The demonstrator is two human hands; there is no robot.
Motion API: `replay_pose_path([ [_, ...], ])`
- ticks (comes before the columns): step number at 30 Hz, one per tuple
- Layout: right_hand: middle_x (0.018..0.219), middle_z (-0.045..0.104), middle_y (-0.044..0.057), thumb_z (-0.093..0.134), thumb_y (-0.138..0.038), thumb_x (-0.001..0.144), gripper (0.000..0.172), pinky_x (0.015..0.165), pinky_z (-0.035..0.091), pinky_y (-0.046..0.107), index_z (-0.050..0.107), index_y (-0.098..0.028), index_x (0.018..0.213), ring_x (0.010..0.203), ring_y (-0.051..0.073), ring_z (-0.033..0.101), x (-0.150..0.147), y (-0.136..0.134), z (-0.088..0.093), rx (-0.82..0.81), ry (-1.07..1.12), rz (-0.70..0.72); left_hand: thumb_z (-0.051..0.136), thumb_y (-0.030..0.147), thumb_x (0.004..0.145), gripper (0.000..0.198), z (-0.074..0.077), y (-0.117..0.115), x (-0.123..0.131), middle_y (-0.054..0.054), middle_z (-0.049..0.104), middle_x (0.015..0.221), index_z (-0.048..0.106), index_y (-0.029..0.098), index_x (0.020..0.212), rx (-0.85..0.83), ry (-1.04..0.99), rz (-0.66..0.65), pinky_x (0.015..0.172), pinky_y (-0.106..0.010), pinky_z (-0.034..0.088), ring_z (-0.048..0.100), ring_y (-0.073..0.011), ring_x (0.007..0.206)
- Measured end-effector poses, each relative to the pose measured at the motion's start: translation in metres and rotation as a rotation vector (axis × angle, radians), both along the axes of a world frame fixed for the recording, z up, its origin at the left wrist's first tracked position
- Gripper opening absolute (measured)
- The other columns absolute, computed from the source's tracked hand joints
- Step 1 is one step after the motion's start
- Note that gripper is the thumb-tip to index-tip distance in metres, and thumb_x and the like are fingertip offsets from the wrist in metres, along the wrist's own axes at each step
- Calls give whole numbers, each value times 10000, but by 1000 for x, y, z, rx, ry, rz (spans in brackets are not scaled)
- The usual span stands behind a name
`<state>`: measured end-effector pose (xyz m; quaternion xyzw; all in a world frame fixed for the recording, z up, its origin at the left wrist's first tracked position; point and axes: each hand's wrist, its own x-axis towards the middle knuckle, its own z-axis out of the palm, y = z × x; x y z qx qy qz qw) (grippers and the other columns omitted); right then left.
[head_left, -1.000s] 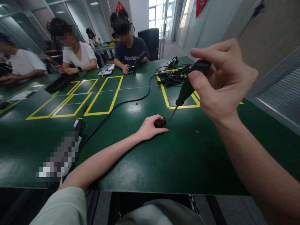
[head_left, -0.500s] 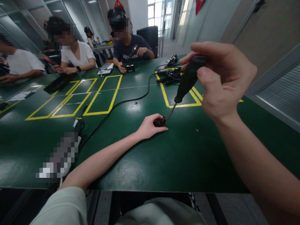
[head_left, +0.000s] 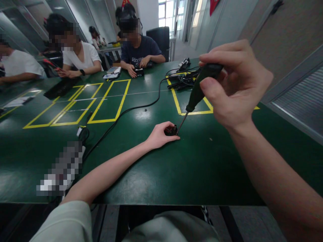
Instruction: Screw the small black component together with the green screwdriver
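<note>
My right hand (head_left: 234, 84) grips the dark handle of a screwdriver (head_left: 198, 90), thumb on one side and fingers over the top. The shaft slants down to the left, and its tip meets a small black part (head_left: 171, 130) on the table. Thumb and fingers of my left hand (head_left: 160, 136) close around that part and hold it against the green tabletop. A short round post stands up from the part. Its exact kind is too small to make out, and my left fingers hide some of it.
A black cable (head_left: 136, 108) crosses the green table (head_left: 141, 161) from a blurred-out power strip (head_left: 60, 168) at left to a heap of black gear (head_left: 181, 80) at back right. Yellow tape (head_left: 103, 121) marks rectangles. Several people sit along the far side, one handling a black box (head_left: 139, 72).
My right hand has turned slightly around the screwdriver handle, its thumb shifting left. The left hand keeps its hold. Across the table, a person has lowered a black tool toward the black box.
</note>
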<state>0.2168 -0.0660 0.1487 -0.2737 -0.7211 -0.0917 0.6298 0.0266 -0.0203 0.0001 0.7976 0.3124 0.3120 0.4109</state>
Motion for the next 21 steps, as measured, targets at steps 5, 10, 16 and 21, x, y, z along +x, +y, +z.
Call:
replay_pose_path([
  [5,1062,695,-39,668,-256,926,326,843,634,224,725,-345,1235,978,85,688,-3,-3,-1,-61,60,43,908,377,716,400,1,0,1,-33,731,916,692,164,976,-4,13,2,822,-347,556,671,-179,838],
  [10,1069,709,-64,632,-293,961,296,861,632,216,721,-372,1232,999,82,721,-3,-4,-2,-82,75,63,886,414,735,387,5,-3,2,-38,731,916,699,164,965,-10,3,13,826,-349,555,673,-181,843],
  [16,1065,706,-70,628,-308,970,283,876,625,208,718,-372,1230,992,75,726,-2,-4,0,-83,65,68,824,407,798,315,6,-4,2,-37,721,888,699,163,952,-2,-6,3,818,-349,556,666,-175,823],
  [21,1037,711,-40,656,-345,948,271,851,646,250,736,-343,1206,969,105,732,-4,-2,-1,-89,107,99,832,392,787,311,4,-3,3,-33,723,885,699,165,953,-19,-19,1,824,-352,553,664,-176,822],
])
